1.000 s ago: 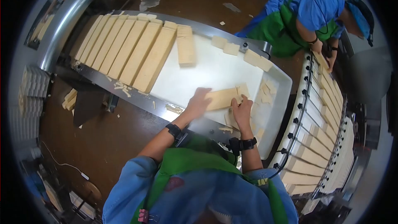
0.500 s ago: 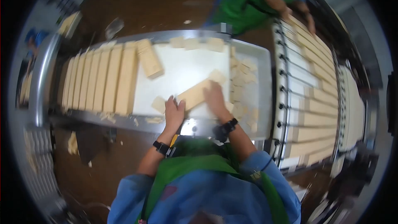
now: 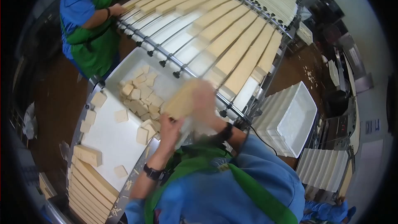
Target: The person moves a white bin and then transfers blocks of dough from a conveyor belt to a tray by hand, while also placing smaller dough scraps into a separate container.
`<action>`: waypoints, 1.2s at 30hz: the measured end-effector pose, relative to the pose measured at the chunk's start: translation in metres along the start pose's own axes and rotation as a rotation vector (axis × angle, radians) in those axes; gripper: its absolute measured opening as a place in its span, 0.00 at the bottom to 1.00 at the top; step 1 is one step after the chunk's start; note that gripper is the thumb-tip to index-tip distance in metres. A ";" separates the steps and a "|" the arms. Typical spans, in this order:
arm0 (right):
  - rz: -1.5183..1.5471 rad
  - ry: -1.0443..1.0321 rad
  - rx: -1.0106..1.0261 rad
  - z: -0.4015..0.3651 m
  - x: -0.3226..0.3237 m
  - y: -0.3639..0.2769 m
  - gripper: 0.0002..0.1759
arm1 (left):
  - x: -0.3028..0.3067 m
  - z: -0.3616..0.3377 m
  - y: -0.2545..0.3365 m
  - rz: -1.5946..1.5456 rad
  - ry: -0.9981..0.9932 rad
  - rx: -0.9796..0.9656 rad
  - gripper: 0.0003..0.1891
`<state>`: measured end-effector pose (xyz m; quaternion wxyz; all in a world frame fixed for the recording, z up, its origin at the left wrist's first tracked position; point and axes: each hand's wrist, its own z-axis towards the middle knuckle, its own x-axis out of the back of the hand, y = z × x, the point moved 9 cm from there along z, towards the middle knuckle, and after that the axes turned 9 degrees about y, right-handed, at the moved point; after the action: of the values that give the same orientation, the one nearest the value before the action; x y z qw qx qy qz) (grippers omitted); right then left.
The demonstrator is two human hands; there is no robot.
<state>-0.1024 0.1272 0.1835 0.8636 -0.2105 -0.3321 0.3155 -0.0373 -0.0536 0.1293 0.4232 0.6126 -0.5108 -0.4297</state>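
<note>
A pale tan rectangular block (image 3: 180, 98), blurred by motion, is held in the air between my hands, over the near end of a white bin (image 3: 118, 72). My left hand (image 3: 171, 128) grips its lower left end. On the right side my right hand (image 3: 204, 101) is pressed against it, smeared by movement. Square cut-off pieces (image 3: 143, 95) of the same material lie heaped in the bin beyond my left hand. Close by, long pale blocks (image 3: 244, 56) rest in rows between thin bars on a slatted table (image 3: 182, 65).
A white worktable (image 3: 110, 130) at left carries loose slices, one short block (image 3: 88, 154) and a row of long blocks (image 3: 89, 186). A co-worker (image 3: 89, 20) at upper left has both hands on the far blocks. Stacked white crates (image 3: 292, 120) stand at right.
My view has turned right towards the slatted table. The block has been lifted off the white worktable and carried over beside the bin, still in both hands.
</note>
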 end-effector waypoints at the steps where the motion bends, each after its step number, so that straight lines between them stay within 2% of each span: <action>1: 0.008 0.047 -0.143 0.021 0.037 0.021 0.19 | -0.039 -0.002 0.023 0.061 -0.066 -0.033 0.30; 2: 0.001 0.194 -0.193 0.033 0.077 0.037 0.17 | -0.076 -0.006 0.045 0.121 -0.130 -0.065 0.31; 4: -0.019 0.324 -0.275 0.048 0.140 0.067 0.15 | -0.156 -0.014 0.054 -0.006 -0.440 0.045 0.33; 7: -0.115 0.401 -0.385 0.036 0.195 0.157 0.16 | -0.240 -0.015 0.005 -0.126 -0.527 0.039 0.30; 8: -0.086 0.373 -0.455 0.030 0.205 0.191 0.17 | -0.260 -0.017 0.003 -0.124 -0.531 0.038 0.30; 10: -0.051 0.321 -0.576 0.027 0.214 0.227 0.19 | -0.284 -0.018 -0.018 0.109 -0.492 0.272 0.24; 11: -0.050 0.321 -0.575 0.030 0.220 0.236 0.19 | -0.292 -0.019 -0.012 0.109 -0.491 0.271 0.24; 13: -0.162 0.076 -0.652 0.031 0.215 0.262 0.20 | -0.316 -0.036 -0.012 -0.107 -0.574 0.524 0.18; 14: -0.161 0.072 -0.651 0.038 0.219 0.272 0.20 | -0.327 -0.028 -0.026 -0.162 -0.516 0.459 0.18; 16: -0.383 -0.203 -0.353 0.063 0.201 0.276 0.21 | -0.337 -0.016 -0.049 -0.205 -0.509 0.444 0.18; 17: -0.377 -0.208 -0.357 0.068 0.200 0.284 0.21 | -0.337 -0.015 -0.040 -0.247 -0.505 0.434 0.17; 19: -0.409 -0.358 -0.188 0.079 0.186 0.283 0.22 | -0.333 -0.010 -0.042 -0.178 -0.431 0.472 0.16; 20: -0.403 -0.361 -0.186 0.082 0.187 0.282 0.22 | -0.335 -0.007 -0.046 -0.168 -0.426 0.499 0.16; 22: -0.246 -0.421 -0.441 0.076 0.187 0.293 0.23 | -0.339 -0.005 -0.047 -0.226 -0.370 0.534 0.17; 23: -0.242 -0.427 -0.441 0.075 0.190 0.290 0.23 | -0.340 -0.007 -0.047 -0.227 -0.364 0.536 0.17; 25: -0.194 -0.405 -0.522 0.071 0.197 0.295 0.22 | -0.346 -0.007 -0.039 -0.239 -0.407 0.407 0.21; 29: -0.081 -0.424 -0.603 0.061 0.198 0.316 0.22 | -0.353 -0.010 -0.061 -0.260 -0.386 0.453 0.25; 32: -0.150 -0.452 -0.562 0.059 0.191 0.314 0.22 | -0.359 -0.004 -0.074 -0.220 -0.390 0.431 0.26; 34: -0.485 -0.454 -0.145 0.075 0.191 0.287 0.22 | -0.359 0.001 -0.078 -0.088 -0.390 0.488 0.23; 36: -0.519 -0.466 -0.184 0.073 0.193 0.295 0.22 | -0.359 -0.002 -0.063 -0.115 -0.396 0.486 0.23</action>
<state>-0.1610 0.4805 0.1501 0.7935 -0.1183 -0.5895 0.0940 -0.0577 0.3098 0.1030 0.1315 0.6282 -0.6355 -0.4292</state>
